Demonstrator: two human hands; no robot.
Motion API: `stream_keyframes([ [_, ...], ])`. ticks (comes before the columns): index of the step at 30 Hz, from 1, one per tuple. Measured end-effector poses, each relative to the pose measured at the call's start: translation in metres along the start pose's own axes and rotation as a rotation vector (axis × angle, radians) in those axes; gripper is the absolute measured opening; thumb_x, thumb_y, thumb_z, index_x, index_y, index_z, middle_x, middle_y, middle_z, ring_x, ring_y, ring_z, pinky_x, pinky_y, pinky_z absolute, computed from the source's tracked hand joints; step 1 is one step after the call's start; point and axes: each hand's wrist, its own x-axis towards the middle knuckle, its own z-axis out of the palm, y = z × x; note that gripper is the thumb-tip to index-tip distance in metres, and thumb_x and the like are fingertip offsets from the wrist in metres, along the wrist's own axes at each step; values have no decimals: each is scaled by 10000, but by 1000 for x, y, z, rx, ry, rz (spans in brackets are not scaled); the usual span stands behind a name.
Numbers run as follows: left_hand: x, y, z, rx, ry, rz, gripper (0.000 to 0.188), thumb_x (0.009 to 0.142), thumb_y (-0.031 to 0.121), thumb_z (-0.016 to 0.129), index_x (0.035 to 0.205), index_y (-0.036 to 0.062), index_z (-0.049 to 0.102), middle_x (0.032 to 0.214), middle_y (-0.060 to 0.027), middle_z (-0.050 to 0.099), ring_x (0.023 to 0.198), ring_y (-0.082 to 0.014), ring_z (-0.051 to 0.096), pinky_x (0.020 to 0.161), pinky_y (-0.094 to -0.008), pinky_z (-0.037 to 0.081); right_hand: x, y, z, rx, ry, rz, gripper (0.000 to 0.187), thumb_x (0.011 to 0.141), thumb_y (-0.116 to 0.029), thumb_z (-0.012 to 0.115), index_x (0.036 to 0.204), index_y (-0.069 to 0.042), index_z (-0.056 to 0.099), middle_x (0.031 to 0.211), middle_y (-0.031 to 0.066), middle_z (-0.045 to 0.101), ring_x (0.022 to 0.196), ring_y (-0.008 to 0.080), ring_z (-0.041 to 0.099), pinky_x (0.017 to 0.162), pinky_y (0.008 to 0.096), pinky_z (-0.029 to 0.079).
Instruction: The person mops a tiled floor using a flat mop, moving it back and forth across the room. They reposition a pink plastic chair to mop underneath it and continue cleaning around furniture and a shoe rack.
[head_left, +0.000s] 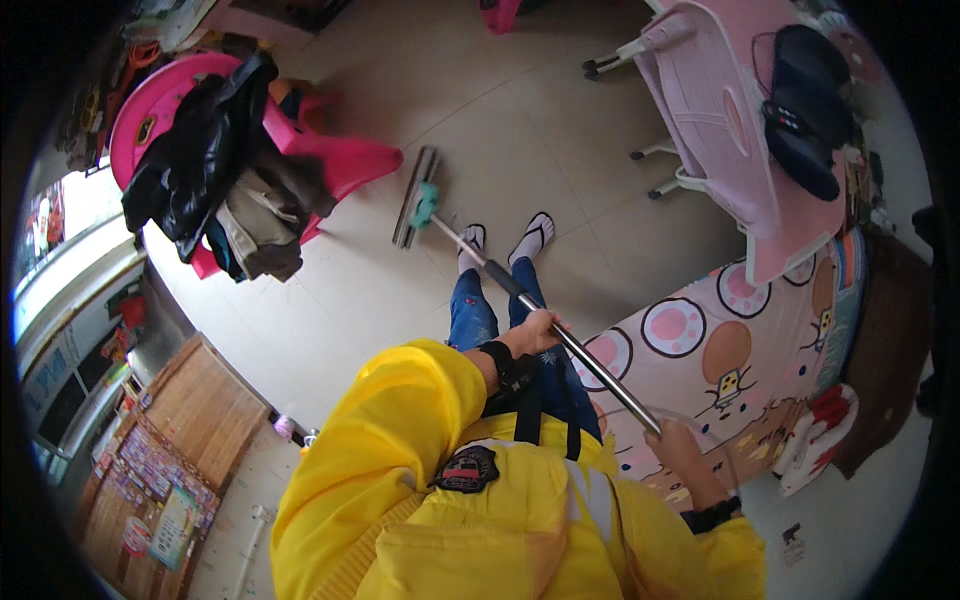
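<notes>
A mop slants across my body, its long silver and black pole [603, 372] running down to a narrow grey head [408, 212] with a teal joint. The head lies on the tiled floor ahead of my feet, a little to the left. Partway along the pole, my left hand [541, 332] is closed around the metal. Near the pole's upper end, my right hand [675, 447] also wraps it, close to the bed's edge. Yellow sleeves cover both my arms, with a dark band at each wrist.
On the left, a pink plastic chair [360, 165] carries a black jacket or bag [205, 160] and several clothes. A pink and white wheeled chair [700, 110] stands at the upper right. The bed [645, 335] with paw-print bedding borders my right; a wooden cabinet [205, 390] is lower left.
</notes>
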Motion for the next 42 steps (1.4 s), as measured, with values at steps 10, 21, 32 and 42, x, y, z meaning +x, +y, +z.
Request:
stream_keyframes([
  [10,12,64,-26,-13,53,-79,198,862,65,237,746,-2,383,687,-105,376,637,-219,430,834,-433,379,54,-63,-43,-129,-140,-7,390,754,-372,543,811,13,539,744,199,570,710,338,559,637,379,446],
  [21,-13,-29,107,2078,-787,596,219,717,192,612,831,8,579,718,-115,582,675,-195,548,609,-292,437,-63,51,-15,229,77,113,488,736,-415,571,702,68,512,580,201,529,564,318,550,508,392,417],
  [32,86,62,79,1757,-1086,731,210,828,161,394,856,3,530,762,-140,559,744,-251,536,642,-342,433,-86,57,33,524,-131,317,458,709,-406,603,630,40,537,501,120,510,447,233,514,434,367,380],
  [42,-134,372,202,548,-175,670,221,860,206,381,960,29,466,872,-79,541,798,-192,532,739,-299,447,-95,27,18,599,52,227,667,669,-621,499,625,45,494,567,187,498,557,291,501,503,423,364],
])
